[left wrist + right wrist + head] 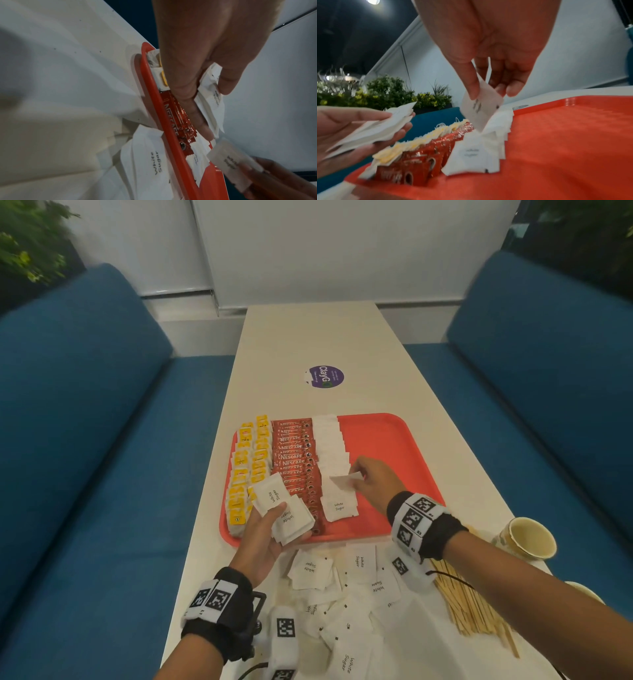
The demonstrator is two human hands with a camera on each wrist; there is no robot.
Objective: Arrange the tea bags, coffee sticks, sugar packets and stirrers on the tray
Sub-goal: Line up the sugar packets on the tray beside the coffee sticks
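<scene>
A red tray (387,440) holds rows of yellow tea bags (251,460), red coffee sticks (296,463) and white sugar packets (334,453). My left hand (265,529) grips a fanned stack of sugar packets (284,508) over the tray's near left corner. My right hand (371,481) pinches one sugar packet (346,481) just above the sugar row; the same packet (481,108) hangs tilted from thumb and fingers in the right wrist view. Wooden stirrers (469,607) lie on the table under my right forearm.
Loose sugar packets (346,594) are heaped on the white table (308,337) in front of the tray. Two paper cups (529,537) stand at the right edge. A purple sticker (325,376) lies beyond the tray. Blue sofas flank the table.
</scene>
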